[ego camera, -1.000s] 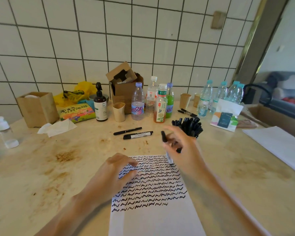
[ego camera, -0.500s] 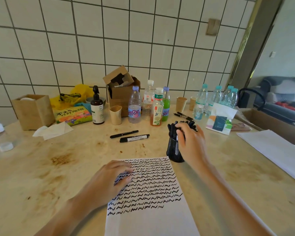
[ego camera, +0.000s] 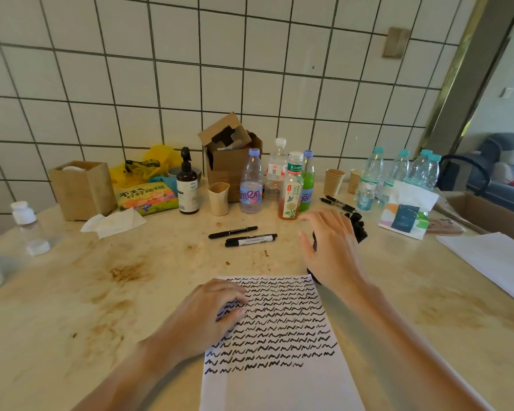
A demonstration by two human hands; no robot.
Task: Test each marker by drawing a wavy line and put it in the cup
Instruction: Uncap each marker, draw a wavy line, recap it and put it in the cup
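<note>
From the head camera, a white sheet of paper (ego camera: 282, 378) lies at the near edge of the beige, stained stone table (ego camera: 101, 292), its upper half filled with rows of black wavy lines. The left hand (ego camera: 211, 312) rests on the sheet's left edge, fingers loosely curled and pressing the paper flat, with nothing gripped.

The right hand (ego camera: 330, 250) hovers over the black mesh cup of markers (ego camera: 358, 228), just beyond the sheet's far right corner. Its fingers are spread and relaxed, holding nothing; it hides most of the cup, so only a cluster of black marker caps shows past the knuckles and a sliver of the cup's base below the wrist.

Two loose black markers (ego camera: 244, 236) lie side by side near the middle of the table, beyond the paper and apart from both hands.

Along the far edge by the tiled wall stand a brown cardboard box (ego camera: 229, 164), several clear plastic bottles (ego camera: 251, 185), a dark pump bottle (ego camera: 187, 188) and tan paper cups (ego camera: 334, 180). A crumpled white tissue (ego camera: 113, 222) lies toward the far left.
</note>
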